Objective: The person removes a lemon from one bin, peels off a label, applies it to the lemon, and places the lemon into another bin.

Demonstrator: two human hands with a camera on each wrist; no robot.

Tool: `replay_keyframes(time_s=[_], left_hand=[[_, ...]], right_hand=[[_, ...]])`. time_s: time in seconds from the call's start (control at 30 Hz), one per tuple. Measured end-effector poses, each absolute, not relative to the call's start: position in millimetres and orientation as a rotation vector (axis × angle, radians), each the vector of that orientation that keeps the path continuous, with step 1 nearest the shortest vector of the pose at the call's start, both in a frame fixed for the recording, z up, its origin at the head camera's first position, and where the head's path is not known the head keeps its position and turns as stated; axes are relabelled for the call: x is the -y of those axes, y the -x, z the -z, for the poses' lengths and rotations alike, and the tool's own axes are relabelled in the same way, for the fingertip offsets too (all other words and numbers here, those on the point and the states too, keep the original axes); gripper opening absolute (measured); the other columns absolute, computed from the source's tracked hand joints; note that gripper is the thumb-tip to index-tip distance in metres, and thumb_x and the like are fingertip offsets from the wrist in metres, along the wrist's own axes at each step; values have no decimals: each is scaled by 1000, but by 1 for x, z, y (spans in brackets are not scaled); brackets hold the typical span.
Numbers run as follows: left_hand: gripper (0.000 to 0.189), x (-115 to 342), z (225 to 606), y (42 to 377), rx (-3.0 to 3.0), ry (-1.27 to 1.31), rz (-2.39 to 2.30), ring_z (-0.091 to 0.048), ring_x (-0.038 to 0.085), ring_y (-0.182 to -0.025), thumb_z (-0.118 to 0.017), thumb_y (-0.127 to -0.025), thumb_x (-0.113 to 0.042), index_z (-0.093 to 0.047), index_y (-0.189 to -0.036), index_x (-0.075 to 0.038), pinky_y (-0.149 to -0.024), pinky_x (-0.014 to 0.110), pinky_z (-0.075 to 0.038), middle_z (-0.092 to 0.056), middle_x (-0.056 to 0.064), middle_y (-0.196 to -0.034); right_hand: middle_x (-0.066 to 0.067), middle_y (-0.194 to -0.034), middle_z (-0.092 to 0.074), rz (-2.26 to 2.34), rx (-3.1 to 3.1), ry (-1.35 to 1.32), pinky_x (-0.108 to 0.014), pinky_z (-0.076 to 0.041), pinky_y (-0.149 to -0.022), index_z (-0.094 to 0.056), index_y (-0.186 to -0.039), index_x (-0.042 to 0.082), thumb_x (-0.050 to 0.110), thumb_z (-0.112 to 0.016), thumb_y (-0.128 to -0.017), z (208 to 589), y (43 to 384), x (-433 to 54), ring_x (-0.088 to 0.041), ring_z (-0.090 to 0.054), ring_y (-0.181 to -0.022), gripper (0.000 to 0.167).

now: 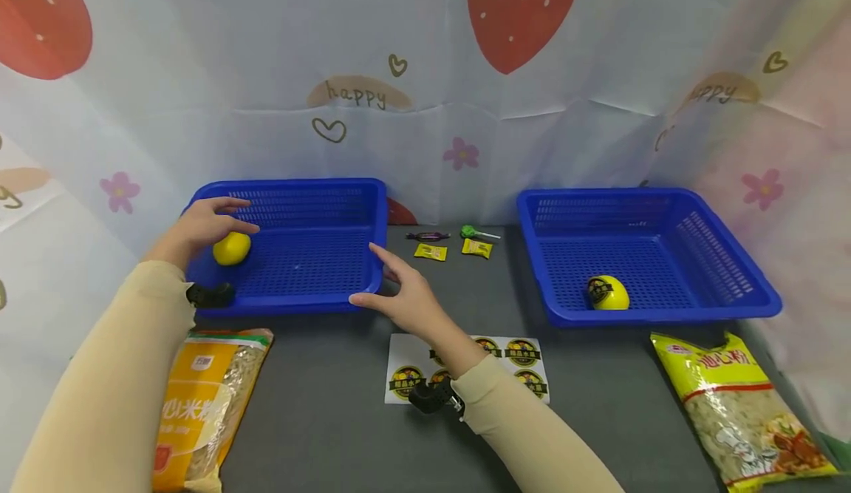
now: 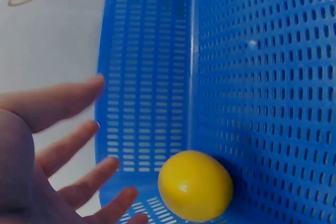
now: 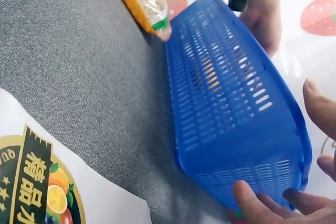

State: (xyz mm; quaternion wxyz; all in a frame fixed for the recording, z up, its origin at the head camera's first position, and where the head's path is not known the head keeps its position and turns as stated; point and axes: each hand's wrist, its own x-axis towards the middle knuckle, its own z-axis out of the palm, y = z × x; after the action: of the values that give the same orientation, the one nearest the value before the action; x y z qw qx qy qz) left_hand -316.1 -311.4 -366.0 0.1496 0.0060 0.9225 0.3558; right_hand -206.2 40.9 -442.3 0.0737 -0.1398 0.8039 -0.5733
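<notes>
A blue plastic basket point(image 1: 286, 304) stands at the back left with a smooth yellow lemon point(image 1: 231, 249) in its left end. My left hand point(image 1: 202, 225) is over that end, fingers spread near the lemon; in the left wrist view, the lemon point(image 2: 195, 186) lies apart from the fingertips. At the basket's front right corner is my right hand point(image 1: 407, 295), thumb and fingers spread wide. From the right wrist view, its fingers point(image 3: 247, 198) reach around the end of the basket point(image 3: 226, 135). Neither hand grips anything.
Another blue basket point(image 1: 658, 319) at the right contains a yellow lemon point(image 1: 617, 297) bearing a black sticker. Wrapped candies point(image 1: 431, 252) and a green lollipop point(image 1: 468, 231) lie between the baskets. A sticker sheet point(image 1: 399, 352) is under my right wrist. Food bags point(image 1: 193, 397) flank the front.
</notes>
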Motion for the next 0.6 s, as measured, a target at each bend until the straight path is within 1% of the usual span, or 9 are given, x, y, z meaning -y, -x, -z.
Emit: replay_keyframes(time_s=[0.07,0.13,0.17,0.23,0.33,0.4,0.5,0.6], left_hand=[[74,314,367,318,-2647,-3,-965,-20,58,-144,-66,-98,-25,-30,-157,0,-115,70,-22,-18,36,-160],[70,318,369,319,-2649,24,-896,-21,60,-142,-65,-98,-21,-31,-155,3,-114,70,-24,-18,39,-158],[68,319,370,320,-2652,37,-859,-21,61,-141,-64,-98,-19,-33,-154,4,-113,70,-25,-18,40,-157],[65,322,374,322,-2664,58,-775,-24,61,-139,-62,-97,-15,-35,-152,6,-112,70,-27,-21,42,-155],[65,324,379,324,-2659,92,-707,-26,61,-138,-62,-96,-12,-34,-151,8,-112,69,-27,-23,42,-154],[65,324,383,326,-2651,107,-676,-28,60,-137,-63,-95,-11,-34,-150,11,-113,69,-28,-26,42,-152],[66,321,387,328,-2613,128,-692,-32,59,-135,-65,-96,-15,-35,-147,14,-113,67,-28,-31,42,-149],[67,319,389,326,-2541,152,-775,-35,59,-134,-66,-97,-21,-36,-147,13,-113,66,-31,-32,42,-147]], right_hand=[[2,-164,-33,1718,-2417,422,-53,-43,-111,-36,-156,37,45,-81,-84,443,206,-41,-29,-45,-143,86],[2,-165,-30,1712,-2418,417,-51,-44,-111,-38,-156,34,45,-80,-85,444,207,-41,-29,-45,-143,84],[3,-166,-29,1711,-2417,413,-51,-44,-111,-38,-156,34,46,-79,-86,445,207,-41,-29,-45,-143,82],[5,-167,-25,1701,-2415,401,-49,-44,-110,-39,-155,38,48,-78,-86,446,207,-41,-28,-45,-143,79],[9,-166,-24,1698,-2412,397,-48,-45,-110,-39,-153,44,50,-77,-86,448,207,-41,-27,-45,-143,77],[11,-166,-24,1697,-2412,401,-47,-45,-110,-38,-152,45,50,-77,-86,449,208,-42,-27,-46,-143,77],[10,-166,-24,1701,-2414,407,-48,-44,-111,-39,-154,42,49,-78,-86,449,208,-42,-27,-46,-142,78],[10,-166,-24,1693,-2417,407,-49,-44,-111,-39,-155,38,48,-77,-87,449,208,-41,-26,-48,-141,78]])
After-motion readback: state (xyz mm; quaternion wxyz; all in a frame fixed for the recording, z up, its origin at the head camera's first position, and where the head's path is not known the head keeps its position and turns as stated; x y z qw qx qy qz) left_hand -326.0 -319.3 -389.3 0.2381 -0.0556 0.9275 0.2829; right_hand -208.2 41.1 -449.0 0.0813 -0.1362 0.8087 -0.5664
